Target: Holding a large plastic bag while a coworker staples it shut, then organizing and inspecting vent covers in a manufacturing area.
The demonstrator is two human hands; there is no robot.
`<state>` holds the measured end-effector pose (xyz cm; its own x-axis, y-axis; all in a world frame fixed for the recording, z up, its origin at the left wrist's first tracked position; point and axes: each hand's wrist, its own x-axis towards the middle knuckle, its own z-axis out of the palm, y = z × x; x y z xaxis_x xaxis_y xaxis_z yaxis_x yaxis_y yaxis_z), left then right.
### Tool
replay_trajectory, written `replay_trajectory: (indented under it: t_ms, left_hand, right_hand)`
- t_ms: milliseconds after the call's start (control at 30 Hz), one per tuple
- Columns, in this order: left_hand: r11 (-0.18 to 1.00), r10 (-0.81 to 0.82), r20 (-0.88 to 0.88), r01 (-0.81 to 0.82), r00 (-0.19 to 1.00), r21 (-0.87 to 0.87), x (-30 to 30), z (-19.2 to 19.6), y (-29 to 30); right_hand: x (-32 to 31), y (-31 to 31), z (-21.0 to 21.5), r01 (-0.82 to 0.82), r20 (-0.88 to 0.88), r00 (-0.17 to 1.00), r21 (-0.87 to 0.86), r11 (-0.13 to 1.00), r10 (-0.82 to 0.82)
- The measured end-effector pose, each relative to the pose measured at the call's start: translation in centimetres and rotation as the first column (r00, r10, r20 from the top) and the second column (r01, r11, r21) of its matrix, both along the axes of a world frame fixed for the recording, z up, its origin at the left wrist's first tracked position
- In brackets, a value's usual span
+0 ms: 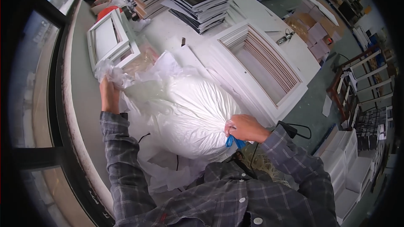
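Observation:
A large, full white plastic bag (189,113) lies in front of me, its skin pulled into creases toward the right. My right hand (246,128) is closed around the gathered neck of that bag, and a blue tie (234,141) shows just below the fingers. On the far left, my left hand (110,90) grips a bunch of clear plastic film (110,72). That film runs from the hand toward the white bag; whether the two are joined I cannot tell. My left fingers are partly covered by the film.
A stack of white frames (290,90) lies right of the bag. Smaller white frames (111,38) sit at the far left, beside the window wall. Piles of flat panels (195,0) stand at the back. A screwdriver-like tool (285,38) rests near the table's right edge.

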<state>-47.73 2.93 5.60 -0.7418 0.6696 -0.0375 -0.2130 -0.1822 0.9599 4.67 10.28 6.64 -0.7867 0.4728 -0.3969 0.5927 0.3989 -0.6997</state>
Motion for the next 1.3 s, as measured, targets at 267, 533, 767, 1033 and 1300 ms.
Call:
replay_trajectory:
  t_ms: [267, 533, 767, 1033, 1300]
  left_hand:
    - [0.988, -0.129, 0.135, 0.139, 0.982, -0.063, -0.7, -1.4, -1.4]
    - [0.876, 0.026, 0.107, 0.029, 0.994, -0.482, 2.9, -5.6, -3.7]
    - [0.912, 0.027, -0.291, -0.143, 0.956, -0.385, 4.6, -9.8, -2.1]
    - [0.922, 0.195, -0.428, -0.314, 0.883, -0.227, 10.3, -3.6, -1.7]
    - [0.908, 0.238, -0.542, -0.382, 0.806, -0.17, 14.7, -0.4, -2.4]
  right_hand:
    - [-0.4, -0.4, -0.6, 0.015, -0.13, 0.991, 0.112, 0.994, 0.0]
    - [-1.3, 0.2, -0.7, 0.016, -0.044, 0.999, 0.111, 0.994, -0.011]
    - [-2.0, 0.3, 0.1, 0.027, -0.043, 0.999, 0.1, 0.995, -0.023]
    - [-1.5, 0.5, -0.5, 0.081, -0.014, 0.997, 0.065, 0.995, -0.08]
    - [-1.0, 0.9, -0.2, 0.098, 0.005, 0.995, 0.058, 0.993, -0.099]
